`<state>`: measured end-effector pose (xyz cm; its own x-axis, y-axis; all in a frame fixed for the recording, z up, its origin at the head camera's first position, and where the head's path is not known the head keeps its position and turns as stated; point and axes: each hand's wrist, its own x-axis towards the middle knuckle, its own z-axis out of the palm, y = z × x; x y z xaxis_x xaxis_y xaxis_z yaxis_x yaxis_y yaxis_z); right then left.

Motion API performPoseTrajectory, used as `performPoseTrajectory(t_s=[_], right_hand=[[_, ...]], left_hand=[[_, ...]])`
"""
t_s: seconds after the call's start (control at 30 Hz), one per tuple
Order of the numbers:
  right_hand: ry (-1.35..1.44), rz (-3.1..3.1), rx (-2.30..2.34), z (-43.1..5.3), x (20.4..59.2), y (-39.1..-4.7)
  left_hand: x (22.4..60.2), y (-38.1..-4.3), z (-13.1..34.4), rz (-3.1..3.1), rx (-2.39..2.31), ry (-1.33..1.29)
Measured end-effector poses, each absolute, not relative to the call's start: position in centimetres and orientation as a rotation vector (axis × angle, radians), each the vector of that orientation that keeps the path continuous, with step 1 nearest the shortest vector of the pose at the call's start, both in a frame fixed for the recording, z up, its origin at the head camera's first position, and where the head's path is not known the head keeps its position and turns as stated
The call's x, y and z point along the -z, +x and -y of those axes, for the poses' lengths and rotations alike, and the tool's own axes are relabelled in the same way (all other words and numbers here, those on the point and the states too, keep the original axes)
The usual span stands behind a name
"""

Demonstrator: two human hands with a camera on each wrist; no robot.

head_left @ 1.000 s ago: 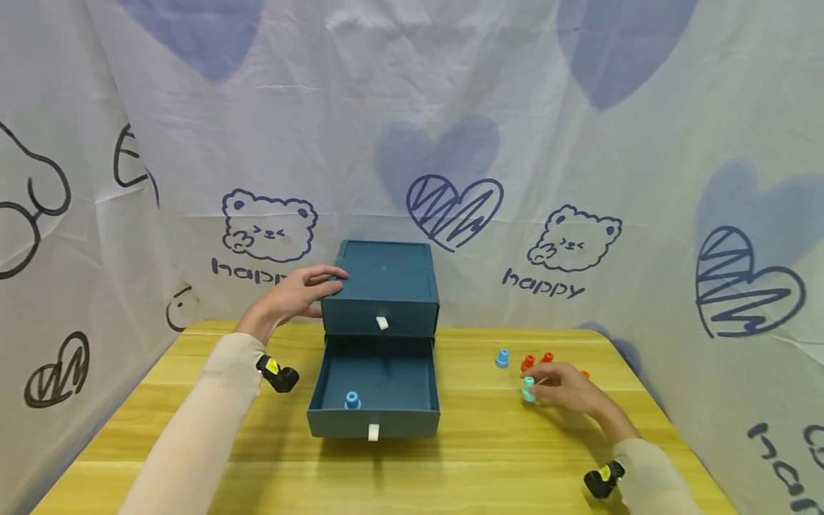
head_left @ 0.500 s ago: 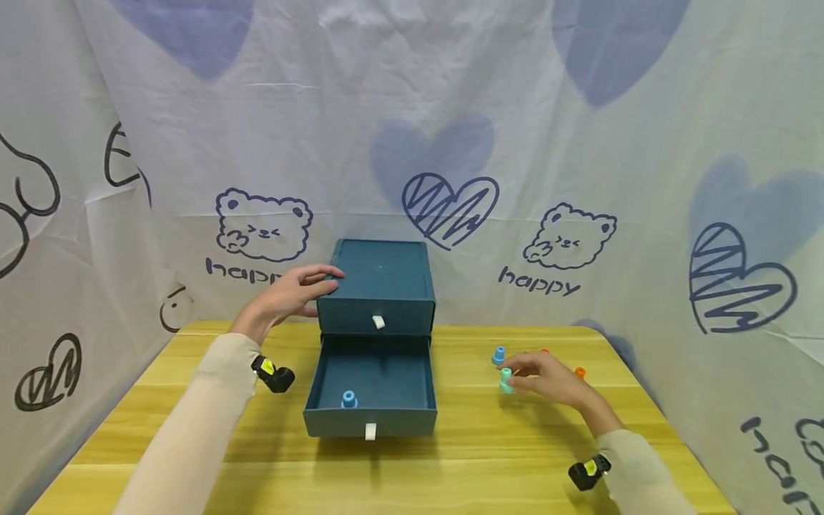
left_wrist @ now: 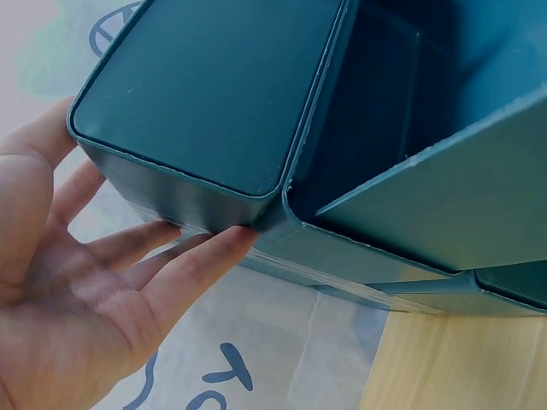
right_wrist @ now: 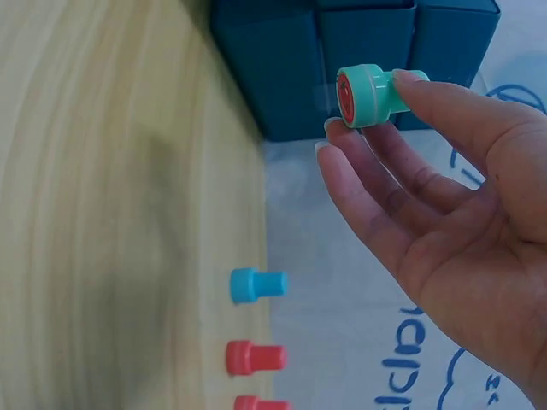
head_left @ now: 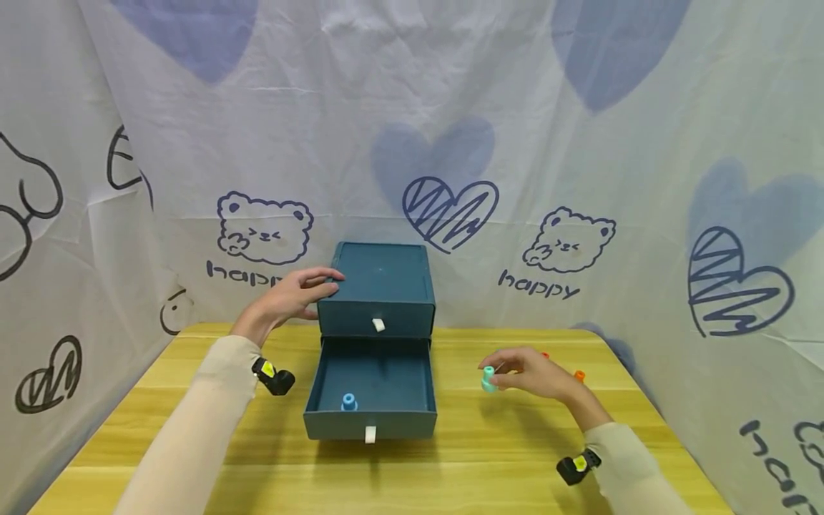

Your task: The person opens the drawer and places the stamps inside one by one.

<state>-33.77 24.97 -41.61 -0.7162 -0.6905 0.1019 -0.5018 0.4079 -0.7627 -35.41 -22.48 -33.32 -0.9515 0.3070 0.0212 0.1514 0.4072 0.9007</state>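
Note:
My right hand (head_left: 531, 373) pinches a mint-green toy stamp (head_left: 488, 379) by its narrow handle, above the table to the right of the drawers. The right wrist view shows the red printed face of this stamp (right_wrist: 363, 96). My left hand (head_left: 287, 297) rests against the upper left side of a dark teal two-drawer cabinet (head_left: 383, 272). In the left wrist view its fingers (left_wrist: 192, 269) are extended and touch the cabinet's side. The lower drawer (head_left: 372, 423) is pulled out, with a blue stamp (head_left: 349, 402) standing inside near its front left. The upper drawer (head_left: 350, 320) is closed.
On the table (head_left: 470, 458), a blue stamp (right_wrist: 258, 284) and red stamps (right_wrist: 256, 357) stand at the right, mostly hidden behind my right hand in the head view. An orange stamp (head_left: 579, 375) is farther right. A printed cloth (head_left: 360, 143) hangs behind.
My right hand has carried the mint-green stamp left, toward the cabinet. My left hand stays at the cabinet, and the drawers have not moved apart from a slight camera shift.

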Motion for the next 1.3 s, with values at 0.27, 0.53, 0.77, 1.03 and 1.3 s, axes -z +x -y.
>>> performPoseTrajectory(t_s=[0.27,0.53,0.77,1.03,1.3], right_hand=[[-1.115,-2.432,1.101,-23.5,39.6,-33.6],[-1.163,-2.388,1.01,-21.6,37.3,-33.6],[-1.188,-2.341,0.948,-19.8,35.4,-33.6],[-1.216,-2.288,0.932,-17.3,33.7,-33.9],[-1.19,-2.244,0.94,-15.1,33.2,-33.8]], left_hand=[[33.5,-35.4,22.6,-2.508,-1.578,0.415],[33.3,-35.2,22.5,-2.522,-1.564,0.422],[33.1,-35.1,22.4,-2.528,-1.56,0.423],[33.2,-35.2,22.4,-2.52,-1.564,0.41],[33.4,-35.4,22.4,-2.523,-1.561,0.418]])
